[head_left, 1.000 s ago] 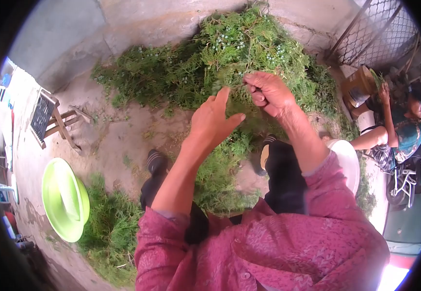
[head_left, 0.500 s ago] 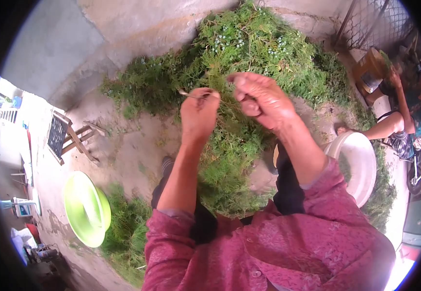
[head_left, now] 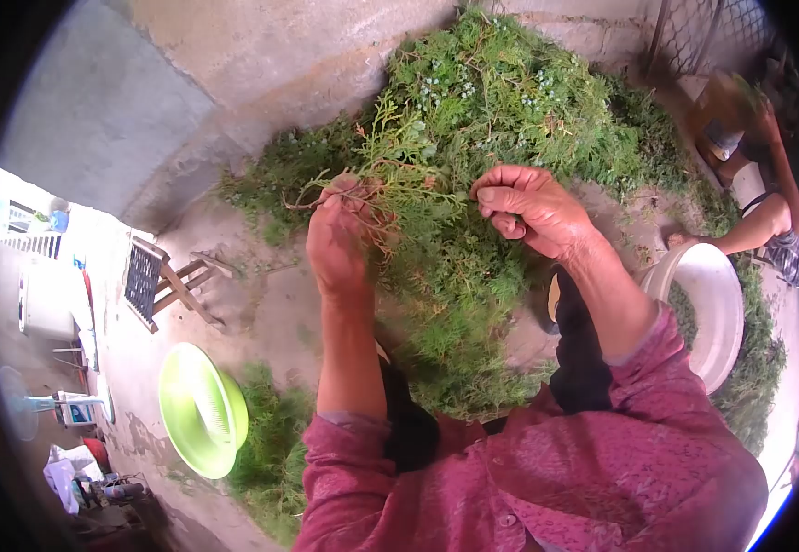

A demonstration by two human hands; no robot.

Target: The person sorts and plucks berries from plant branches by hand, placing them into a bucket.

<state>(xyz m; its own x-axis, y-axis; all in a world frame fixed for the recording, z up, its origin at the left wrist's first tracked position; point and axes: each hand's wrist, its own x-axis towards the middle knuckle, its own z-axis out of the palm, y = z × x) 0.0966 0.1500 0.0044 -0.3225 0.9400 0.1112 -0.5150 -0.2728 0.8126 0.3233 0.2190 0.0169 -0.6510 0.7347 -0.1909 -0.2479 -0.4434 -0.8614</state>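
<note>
My left hand (head_left: 337,241) is closed on the stem end of a leafy green sprig (head_left: 398,152), which has brownish twigs near my fingers. The sprig fans out up and to the right. Just right of its leaves, my right hand (head_left: 530,210) has its thumb and forefinger pinched together at a leaf tip; what lies between them is too small to name. Below and behind both hands spreads a large heap of green branches (head_left: 510,101) with pale bluish berries, reaching down between my legs.
A lime-green basin (head_left: 199,414) stands at lower left beside more greenery (head_left: 275,446). Left is a folding stool (head_left: 165,281). A white tub (head_left: 717,322) stands at right. Another person (head_left: 772,221) sits at far right near a bucket (head_left: 726,120). A wall (head_left: 261,55) runs behind.
A leafy sprig now shows in my left hand, where only a thin stem showed before. My right hand's fingers have drawn closer together. The view has shifted slightly.
</note>
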